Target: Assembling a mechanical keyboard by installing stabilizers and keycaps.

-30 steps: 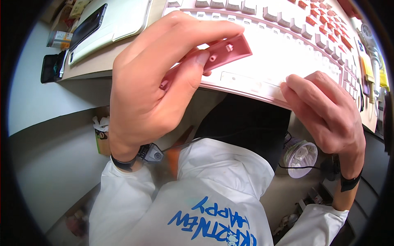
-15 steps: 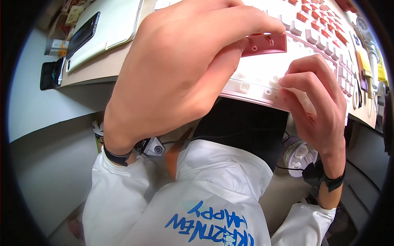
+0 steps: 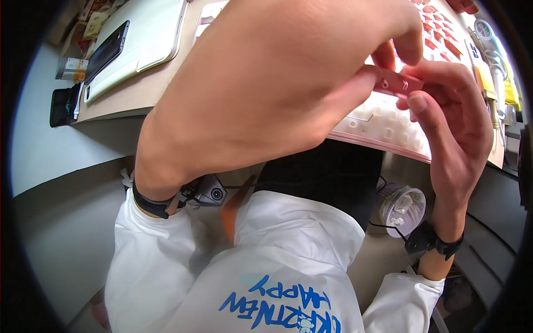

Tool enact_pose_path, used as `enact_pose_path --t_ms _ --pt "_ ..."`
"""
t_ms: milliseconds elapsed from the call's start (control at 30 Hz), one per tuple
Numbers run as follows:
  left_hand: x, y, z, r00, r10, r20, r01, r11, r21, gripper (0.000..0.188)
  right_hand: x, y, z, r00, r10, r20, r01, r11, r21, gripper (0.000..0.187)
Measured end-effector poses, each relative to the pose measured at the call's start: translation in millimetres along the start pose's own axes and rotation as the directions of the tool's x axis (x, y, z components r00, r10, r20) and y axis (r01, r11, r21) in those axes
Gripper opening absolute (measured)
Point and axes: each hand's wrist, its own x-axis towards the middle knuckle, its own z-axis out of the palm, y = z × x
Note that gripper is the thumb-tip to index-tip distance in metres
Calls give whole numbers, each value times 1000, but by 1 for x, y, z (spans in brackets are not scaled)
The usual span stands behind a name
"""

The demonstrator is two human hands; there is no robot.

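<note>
Keycap (image 3: 395,83), one, long, pink: hollow underside showing, raised above the keyboard (image 3: 383,131), near its front edge. Hands, two, both grasping the keycap: left hand (image 3: 272,94) on its left end, right hand (image 3: 463,114) with thumb and fingers at its right end. Tabletop (image 3: 130,101), left: black phone (image 3: 108,53) lying on a white case (image 3: 155,36). Right: yellow brush (image 3: 486,83). Below, right: lined bin (image 3: 404,213).

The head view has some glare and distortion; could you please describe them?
In the head view, glare washes out the pale keyboard near the pink keycap; also in the head view, the desk edge bows and the corners fall to black.
</note>
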Motion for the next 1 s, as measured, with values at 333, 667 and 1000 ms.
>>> enact_pose_path --t_ms 333,667,1000 --pt "-45 -6 -42 994 -52 91 33 980 198 51 -8 2 9 952 284 -111 -281 959 45 6" --pt "-69 -10 -26 976 -203 -84 209 975 79 40 -5 -3 11 988 156 3 -150 957 -249 10" --pt "-71 -8 -19 983 -157 -98 175 960 219 40 -12 5 9 998 -57 -9 46 881 -471 15"
